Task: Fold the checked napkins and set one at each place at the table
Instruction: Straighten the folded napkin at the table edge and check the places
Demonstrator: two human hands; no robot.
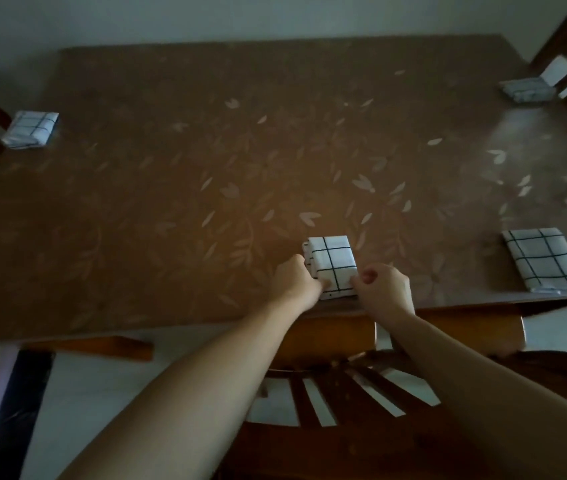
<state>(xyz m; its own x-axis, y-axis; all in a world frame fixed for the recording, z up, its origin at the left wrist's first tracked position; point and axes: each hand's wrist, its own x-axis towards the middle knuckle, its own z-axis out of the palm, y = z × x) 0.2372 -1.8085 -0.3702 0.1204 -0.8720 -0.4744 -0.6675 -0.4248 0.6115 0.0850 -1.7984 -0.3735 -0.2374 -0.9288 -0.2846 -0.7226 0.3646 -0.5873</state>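
Four napkins: all folded on the table (171, 168), one per place.
Left hand (297, 280): fingers curled, pinching the near napkin (332, 263) at its left edge.
Right hand (384, 289): curled, pinching its near right corner.
Handling: light, soft cloth, likely to unfold; hold at the folded edges.
Near-right napkin (543, 259): flat.
Far-left napkin (31, 129), far-right napkin (526, 89): beside chairs.

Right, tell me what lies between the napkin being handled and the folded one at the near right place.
Nothing lies there: in the head view, only bare leaf-patterned tablecloth separates the napkin under both hands from the near-right napkin.
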